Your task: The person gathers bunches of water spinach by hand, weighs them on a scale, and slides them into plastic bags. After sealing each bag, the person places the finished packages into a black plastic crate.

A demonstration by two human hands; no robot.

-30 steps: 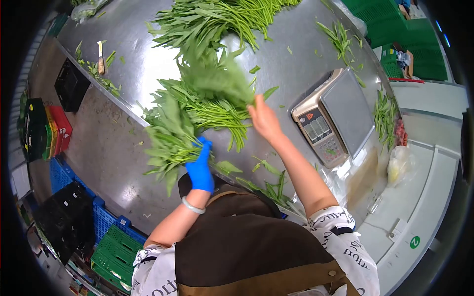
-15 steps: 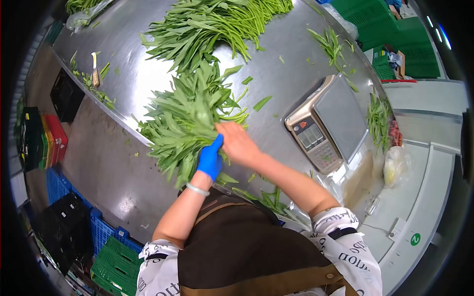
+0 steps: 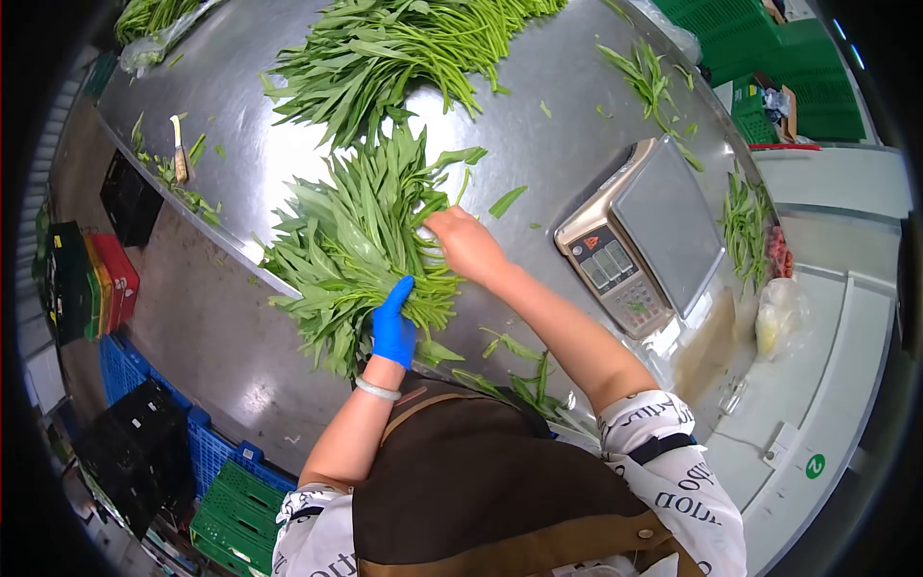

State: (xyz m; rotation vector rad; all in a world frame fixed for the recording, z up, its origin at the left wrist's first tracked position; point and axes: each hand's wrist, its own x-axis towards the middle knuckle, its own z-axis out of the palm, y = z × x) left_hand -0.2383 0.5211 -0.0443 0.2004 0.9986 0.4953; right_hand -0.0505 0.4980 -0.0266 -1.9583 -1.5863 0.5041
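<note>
My left hand (image 3: 393,327), in a blue glove, grips the near stem end of a leafy bunch of water spinach (image 3: 336,236). Its leaves fan out to the left and away from me over the table edge. My bare right hand (image 3: 465,246) is closed at the bunch's right side, its fingertips pinching stems there; the exact stems are partly hidden. Beyond the bunch lies a larger pile of water spinach (image 3: 394,58), its stems pointing right.
A digital scale (image 3: 639,240) stands at the right on the metal table (image 3: 519,125). A knife (image 3: 180,152) lies near the left edge among leaf scraps. Loose greens (image 3: 745,231) and a plastic bag (image 3: 781,317) are at far right. Crates (image 3: 236,514) stand at lower left.
My right hand has moved up and away from my left, from beside the glove to farther along the bunch. My left hand has shifted slightly down, and the stem ends now show.
</note>
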